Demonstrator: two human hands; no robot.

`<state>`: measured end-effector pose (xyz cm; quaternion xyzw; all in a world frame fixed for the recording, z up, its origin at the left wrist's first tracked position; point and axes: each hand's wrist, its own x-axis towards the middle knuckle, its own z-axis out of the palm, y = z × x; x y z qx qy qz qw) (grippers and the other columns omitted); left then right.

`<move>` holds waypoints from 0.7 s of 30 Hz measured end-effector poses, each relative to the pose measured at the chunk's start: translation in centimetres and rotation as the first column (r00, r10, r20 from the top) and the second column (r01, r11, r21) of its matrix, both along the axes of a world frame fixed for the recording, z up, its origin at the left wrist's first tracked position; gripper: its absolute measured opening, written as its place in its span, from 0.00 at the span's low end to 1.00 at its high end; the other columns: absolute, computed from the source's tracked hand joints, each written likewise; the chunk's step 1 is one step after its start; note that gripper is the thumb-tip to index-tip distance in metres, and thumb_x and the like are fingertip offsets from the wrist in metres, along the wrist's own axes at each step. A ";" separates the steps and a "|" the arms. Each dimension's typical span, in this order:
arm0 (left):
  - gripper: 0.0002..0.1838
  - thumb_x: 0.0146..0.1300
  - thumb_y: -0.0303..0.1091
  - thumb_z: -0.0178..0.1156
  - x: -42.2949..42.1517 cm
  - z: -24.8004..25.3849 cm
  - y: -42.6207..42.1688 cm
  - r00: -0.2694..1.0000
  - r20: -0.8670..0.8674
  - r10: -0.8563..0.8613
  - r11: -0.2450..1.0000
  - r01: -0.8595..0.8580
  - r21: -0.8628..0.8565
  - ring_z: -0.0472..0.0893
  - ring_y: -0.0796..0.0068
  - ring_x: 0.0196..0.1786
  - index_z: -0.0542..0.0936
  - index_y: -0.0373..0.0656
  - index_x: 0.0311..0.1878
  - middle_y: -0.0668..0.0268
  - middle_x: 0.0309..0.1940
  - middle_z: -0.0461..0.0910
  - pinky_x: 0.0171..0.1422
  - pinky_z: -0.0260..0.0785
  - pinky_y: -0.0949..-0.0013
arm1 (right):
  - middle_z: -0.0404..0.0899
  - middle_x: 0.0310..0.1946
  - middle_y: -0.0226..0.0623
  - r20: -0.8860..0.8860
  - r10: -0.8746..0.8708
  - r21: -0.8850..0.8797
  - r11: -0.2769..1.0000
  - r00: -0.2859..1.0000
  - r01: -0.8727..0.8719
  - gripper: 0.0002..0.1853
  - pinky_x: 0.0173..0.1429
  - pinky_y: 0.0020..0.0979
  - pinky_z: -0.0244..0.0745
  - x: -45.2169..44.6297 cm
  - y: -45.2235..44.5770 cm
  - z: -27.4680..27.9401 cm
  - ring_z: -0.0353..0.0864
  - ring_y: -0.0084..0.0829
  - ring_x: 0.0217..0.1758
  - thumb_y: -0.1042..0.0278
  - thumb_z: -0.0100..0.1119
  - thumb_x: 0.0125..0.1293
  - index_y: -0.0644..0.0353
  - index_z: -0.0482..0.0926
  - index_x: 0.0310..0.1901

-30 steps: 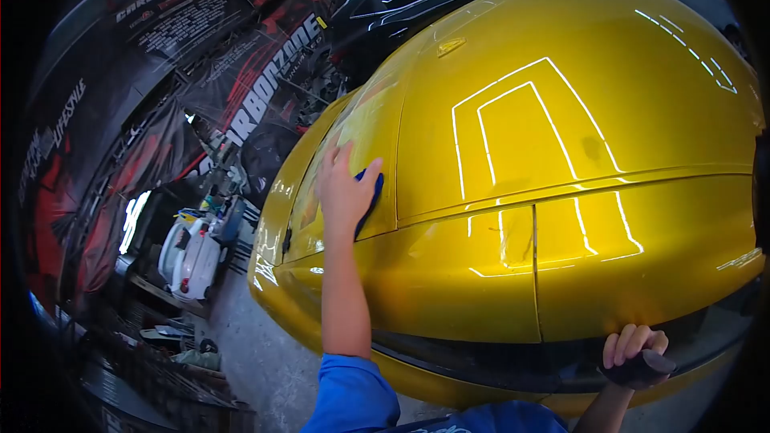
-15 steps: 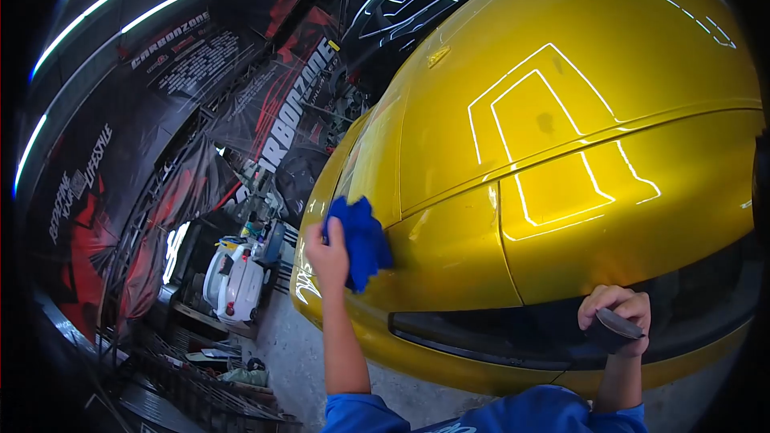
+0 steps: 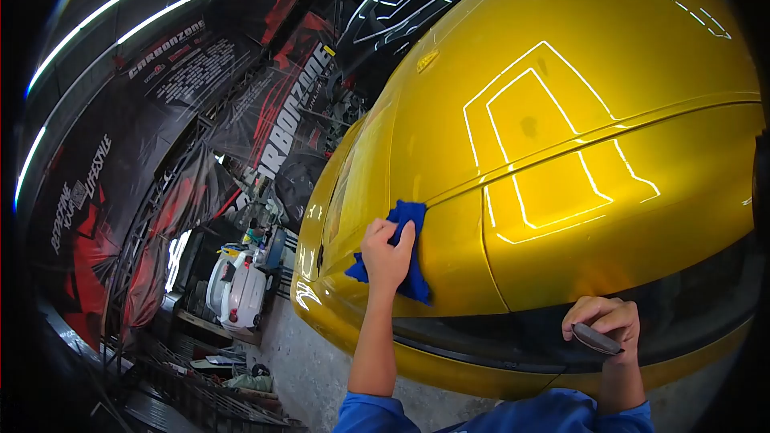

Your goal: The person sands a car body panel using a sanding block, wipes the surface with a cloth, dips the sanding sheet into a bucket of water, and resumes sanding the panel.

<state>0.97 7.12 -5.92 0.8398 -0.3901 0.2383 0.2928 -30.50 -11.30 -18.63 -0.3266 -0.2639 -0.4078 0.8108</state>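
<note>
Hands (image 3: 387, 255) (image 3: 611, 322) hold crumpled blue cloth (image 3: 415, 273), left, and flat dark object (image 3: 596, 339), right.

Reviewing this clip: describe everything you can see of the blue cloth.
The blue cloth is a plain, deep-blue piece that looks like soft fabric, creased and bunched with ragged-looking corners sticking out. The left hand holds it, covering its middle, so parts show above, below and to either side. It appears to lie against the yellow car, left of the upright panel gap. Whether it is damp cannot be told.
</note>
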 end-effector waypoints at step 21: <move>0.06 0.61 0.24 0.69 -9.2 2.0 -5.6 0.786 0.043 -0.616 0.787 0.615 0.044 0.82 0.57 0.40 0.86 0.31 0.40 0.56 0.36 0.85 0.48 0.73 0.64 | 0.83 0.47 0.61 0.006 -0.137 -0.139 0.981 0.991 0.136 0.32 0.38 0.41 0.81 -0.5 0.3 -0.1 0.84 0.46 0.39 0.39 0.69 0.69 0.62 0.83 0.58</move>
